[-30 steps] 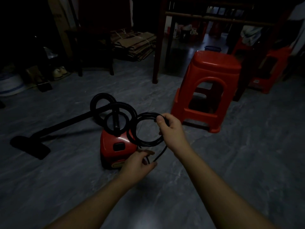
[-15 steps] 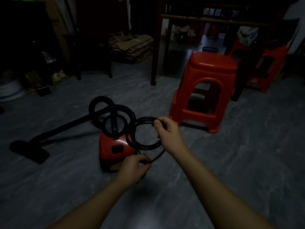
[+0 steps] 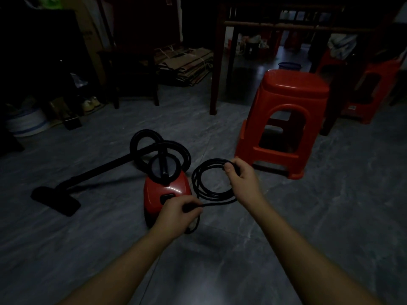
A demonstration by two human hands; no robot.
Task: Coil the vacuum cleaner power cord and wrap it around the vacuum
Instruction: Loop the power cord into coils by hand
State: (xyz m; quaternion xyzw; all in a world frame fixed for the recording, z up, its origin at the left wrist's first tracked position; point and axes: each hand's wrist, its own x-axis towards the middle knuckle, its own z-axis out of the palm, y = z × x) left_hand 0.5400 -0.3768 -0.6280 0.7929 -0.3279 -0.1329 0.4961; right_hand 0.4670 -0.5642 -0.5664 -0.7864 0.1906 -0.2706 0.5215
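Note:
A small red vacuum cleaner (image 3: 154, 194) stands on the grey tiled floor, its black hose (image 3: 141, 142) looped over its top and a black wand with floor nozzle (image 3: 55, 200) stretched out to the left. My right hand (image 3: 242, 179) grips the top of a coil of black power cord (image 3: 198, 183) held just right of the vacuum. My left hand (image 3: 178, 214) pinches the loose run of cord below the coil, in front of the vacuum's lower right corner. A short loop of cord hangs under that hand.
A red plastic stool (image 3: 286, 119) stands close behind my right hand. Further red stools (image 3: 374, 91) sit at the far right. A dark wooden table's leg (image 3: 217, 69) is behind, with flattened cardboard (image 3: 187, 64) and shoes (image 3: 90, 103) along the back left.
My left hand has closed on the loose cord and drawn it rightward. The coil in my right hand has shifted slightly right of the vacuum.

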